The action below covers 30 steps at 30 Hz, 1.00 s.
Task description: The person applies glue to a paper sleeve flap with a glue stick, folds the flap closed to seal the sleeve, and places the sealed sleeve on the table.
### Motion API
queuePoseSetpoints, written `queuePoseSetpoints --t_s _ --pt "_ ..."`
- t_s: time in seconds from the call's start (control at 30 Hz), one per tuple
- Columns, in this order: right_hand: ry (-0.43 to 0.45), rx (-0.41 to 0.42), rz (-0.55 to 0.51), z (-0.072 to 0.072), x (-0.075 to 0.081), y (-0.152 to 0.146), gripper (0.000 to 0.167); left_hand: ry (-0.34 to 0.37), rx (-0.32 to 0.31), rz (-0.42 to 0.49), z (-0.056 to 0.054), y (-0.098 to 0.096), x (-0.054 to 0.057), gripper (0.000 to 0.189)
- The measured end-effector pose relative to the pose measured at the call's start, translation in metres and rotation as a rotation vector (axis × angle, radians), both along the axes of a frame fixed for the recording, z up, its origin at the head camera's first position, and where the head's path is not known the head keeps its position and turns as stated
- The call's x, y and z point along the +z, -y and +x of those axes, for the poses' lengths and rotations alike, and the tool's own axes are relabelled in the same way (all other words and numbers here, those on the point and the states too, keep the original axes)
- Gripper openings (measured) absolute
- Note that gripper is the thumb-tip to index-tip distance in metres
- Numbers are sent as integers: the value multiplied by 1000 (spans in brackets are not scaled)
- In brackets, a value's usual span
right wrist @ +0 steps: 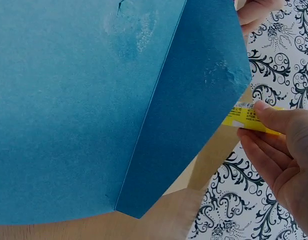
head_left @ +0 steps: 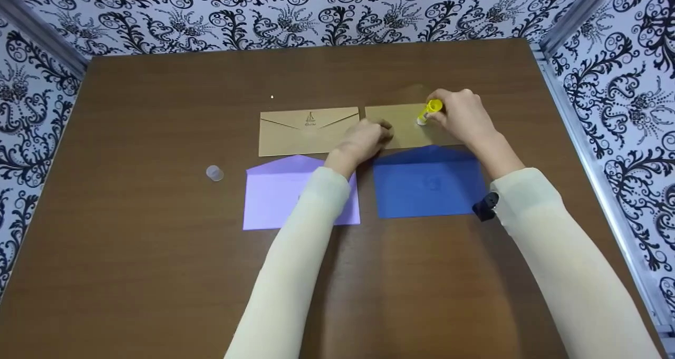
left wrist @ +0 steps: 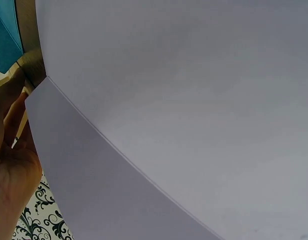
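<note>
My right hand (head_left: pixel 466 117) pinches a yellow glue stick (head_left: pixel 434 106) between thumb and fingers. Its white end points down at the right kraft envelope (head_left: pixel 402 117). In the right wrist view the printed label of the glue stick (right wrist: pixel 247 115) shows beyond the blue envelope's flap. My left hand (head_left: pixel 364 140) rests on the near left part of that kraft envelope, fingertips pointing down at the paper. Partly behind the lilac envelope (left wrist: pixel 184 115), the left hand (left wrist: pixel 15 165) shows at the edge of the left wrist view.
Left of the worked envelope lies another kraft envelope (head_left: pixel 295 137), flap folded down. A lilac envelope (head_left: pixel 269 201) and a blue envelope (head_left: pixel 422 190), flaps spread upward, lie nearer me. A small translucent cap (head_left: pixel 214 173) is on the brown table (head_left: pixel 132 243) at left.
</note>
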State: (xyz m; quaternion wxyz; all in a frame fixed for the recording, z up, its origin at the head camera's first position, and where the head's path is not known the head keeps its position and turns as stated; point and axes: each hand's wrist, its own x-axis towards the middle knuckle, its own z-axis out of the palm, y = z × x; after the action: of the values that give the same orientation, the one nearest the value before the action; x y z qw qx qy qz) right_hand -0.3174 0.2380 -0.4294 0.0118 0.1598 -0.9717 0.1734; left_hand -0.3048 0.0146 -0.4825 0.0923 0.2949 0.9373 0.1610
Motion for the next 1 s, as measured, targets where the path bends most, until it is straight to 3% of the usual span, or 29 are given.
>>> queuePoseSetpoints --t_s 0.47,1.0 --pt "46 19 -53 -5 -1 18 35 -7 2 -12 -2 2 -1 20" --pt "21 -29 -53 -12 -2 22 34 -7 16 -16 1 0 -1 23"
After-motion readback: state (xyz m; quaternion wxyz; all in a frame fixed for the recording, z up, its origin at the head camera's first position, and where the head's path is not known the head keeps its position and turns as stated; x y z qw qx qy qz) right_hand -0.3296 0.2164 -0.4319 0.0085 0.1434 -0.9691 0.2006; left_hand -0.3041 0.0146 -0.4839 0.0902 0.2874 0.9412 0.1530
